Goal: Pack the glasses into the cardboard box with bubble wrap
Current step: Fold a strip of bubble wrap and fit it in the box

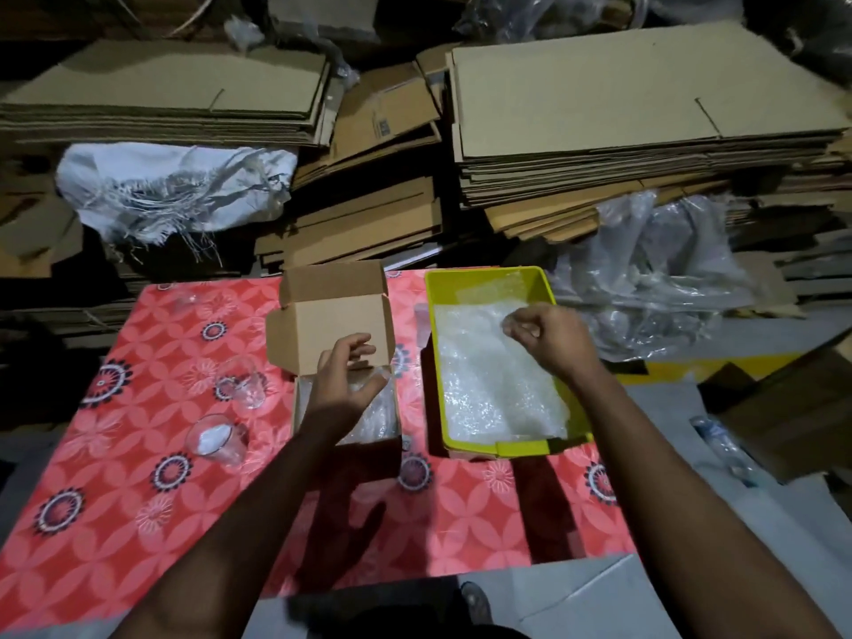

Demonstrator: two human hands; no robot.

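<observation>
Two glasses (239,382) (216,439), one cardboard box (334,315), one yellow tray (435,288).

A small brown cardboard box (341,362) stands open at centre, bubble wrap inside; two clear glasses (244,382) (219,438) lie at its nine o'clock, more bubble wrap (493,385) at three o'clock.

Much of the cardboard box (341,325) interior is hidden by the left hand (343,385), so its contents cannot be made out. The far glass (186,301) is barely discernible. The worktop (115,523) is cut off at the left edge.
</observation>
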